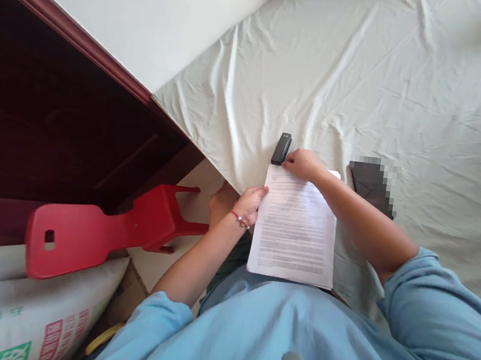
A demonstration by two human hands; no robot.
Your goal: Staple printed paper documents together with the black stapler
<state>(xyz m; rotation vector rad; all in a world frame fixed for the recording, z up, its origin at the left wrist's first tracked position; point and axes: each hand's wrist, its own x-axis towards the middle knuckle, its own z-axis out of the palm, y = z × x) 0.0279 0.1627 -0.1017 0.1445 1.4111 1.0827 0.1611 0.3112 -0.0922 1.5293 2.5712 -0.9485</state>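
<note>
L hand (251, 203) clamped on papers (294, 230), fingertips hid; R hand (304, 164) @ blk stapler (281, 149), grip unclear.

Paper stack (296, 228) being partly covered, print unreadably small
Its top edge is being hidden by the right hand (304, 163), a dark object (370, 187) (kind unclear) is being partly pixelated, and a sack (10, 306) is being cut off.

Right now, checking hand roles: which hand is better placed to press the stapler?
Likely the right hand: it's beside the stapler, while the left hand holds the papers by their edge.
</note>
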